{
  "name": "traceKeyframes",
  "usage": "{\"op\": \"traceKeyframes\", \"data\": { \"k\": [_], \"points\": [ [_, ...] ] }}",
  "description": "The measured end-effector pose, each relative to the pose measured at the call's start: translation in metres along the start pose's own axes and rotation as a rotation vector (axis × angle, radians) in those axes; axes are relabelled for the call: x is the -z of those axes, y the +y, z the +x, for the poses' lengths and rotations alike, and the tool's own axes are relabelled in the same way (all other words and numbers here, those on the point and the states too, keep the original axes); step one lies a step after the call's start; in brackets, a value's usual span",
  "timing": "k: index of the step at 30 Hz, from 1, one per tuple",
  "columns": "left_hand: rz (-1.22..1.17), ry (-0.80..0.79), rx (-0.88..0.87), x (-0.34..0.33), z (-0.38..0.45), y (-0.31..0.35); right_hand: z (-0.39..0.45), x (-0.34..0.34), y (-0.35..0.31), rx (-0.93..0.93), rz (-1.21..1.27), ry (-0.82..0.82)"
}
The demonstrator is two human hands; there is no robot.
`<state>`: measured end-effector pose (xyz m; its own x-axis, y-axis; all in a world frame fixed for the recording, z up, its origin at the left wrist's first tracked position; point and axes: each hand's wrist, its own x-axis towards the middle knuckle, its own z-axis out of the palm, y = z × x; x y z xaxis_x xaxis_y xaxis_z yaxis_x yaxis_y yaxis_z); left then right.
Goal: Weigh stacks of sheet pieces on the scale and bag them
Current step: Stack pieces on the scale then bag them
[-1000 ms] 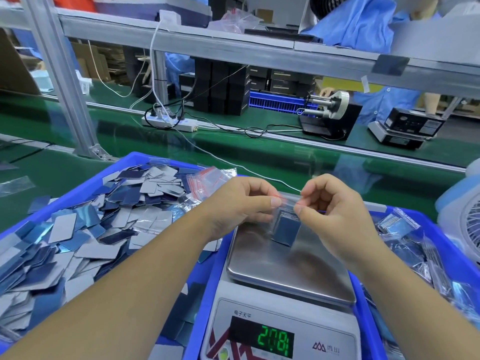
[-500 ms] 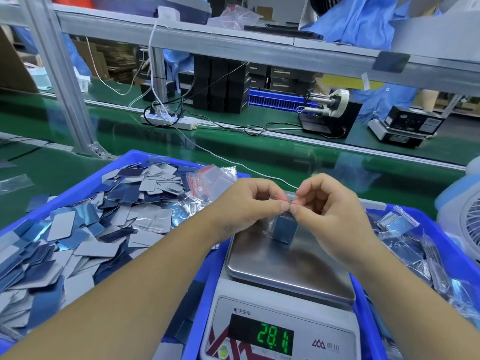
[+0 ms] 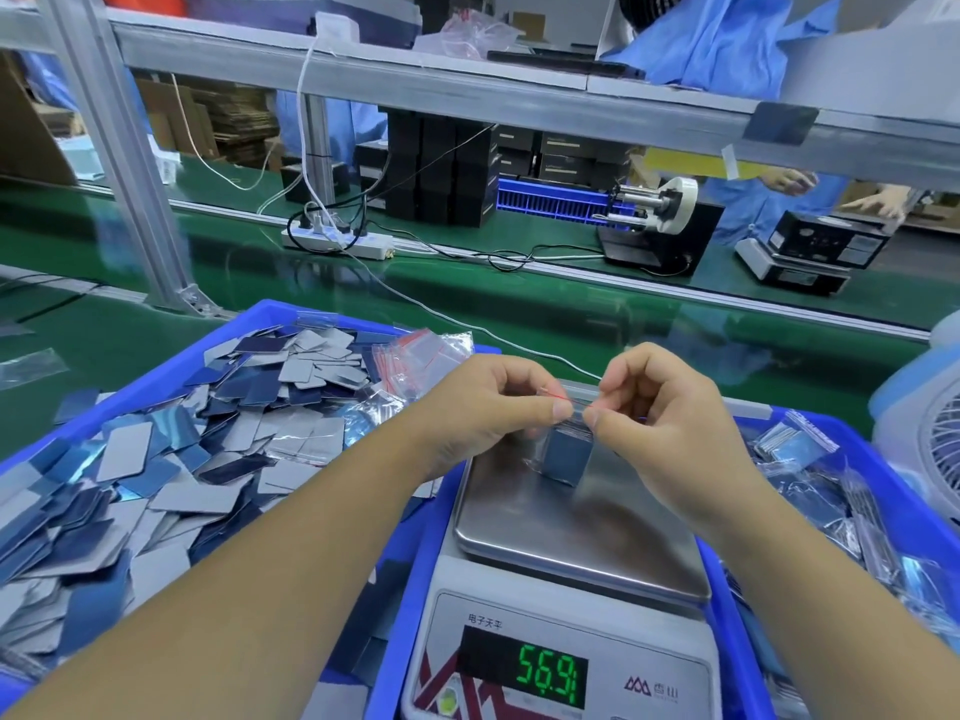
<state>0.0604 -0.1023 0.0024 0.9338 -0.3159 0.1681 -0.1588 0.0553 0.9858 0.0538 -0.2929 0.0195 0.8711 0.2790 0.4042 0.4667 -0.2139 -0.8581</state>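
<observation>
A small clear zip bag (image 3: 567,452) with a stack of blue sheet pieces inside stands on the steel pan of the scale (image 3: 613,532). My left hand (image 3: 483,407) and my right hand (image 3: 670,413) each pinch the bag's red-lined top edge, thumbs and forefingers nearly touching above the stack. The green display (image 3: 548,679) reads 56.9. A heap of loose blue and grey sheet pieces (image 3: 156,459) fills the blue bin (image 3: 171,356) on the left. Empty zip bags (image 3: 415,356) lie at that bin's far corner.
Filled bags (image 3: 810,475) lie in a blue bin (image 3: 862,459) on the right. A white fan (image 3: 930,439) stands at the right edge. Beyond run a green conveyor (image 3: 519,304), a power strip (image 3: 337,241), a tape dispenser (image 3: 654,220), another scale (image 3: 810,252) and a person in blue.
My two hands have come closer together along the bag's top edge. The scale reading rose from about 28 to 56.9.
</observation>
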Motion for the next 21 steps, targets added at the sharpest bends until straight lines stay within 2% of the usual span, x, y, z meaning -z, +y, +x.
{"op": "traceKeyframes", "data": {
  "k": [10,17,21],
  "points": [
    [0.013,0.008,-0.029,0.0003,-0.0002,-0.0006,-0.0011,0.0012,-0.0017,-0.021,0.016,-0.024],
    [-0.013,0.054,0.035,0.0071,0.0023,-0.0029,-0.0004,0.0007,-0.0019,-0.027,0.011,0.030],
    [-0.002,0.050,-0.021,0.0069,0.0020,-0.0031,-0.0007,0.0003,-0.0019,-0.042,0.003,0.016]
  ]
}}
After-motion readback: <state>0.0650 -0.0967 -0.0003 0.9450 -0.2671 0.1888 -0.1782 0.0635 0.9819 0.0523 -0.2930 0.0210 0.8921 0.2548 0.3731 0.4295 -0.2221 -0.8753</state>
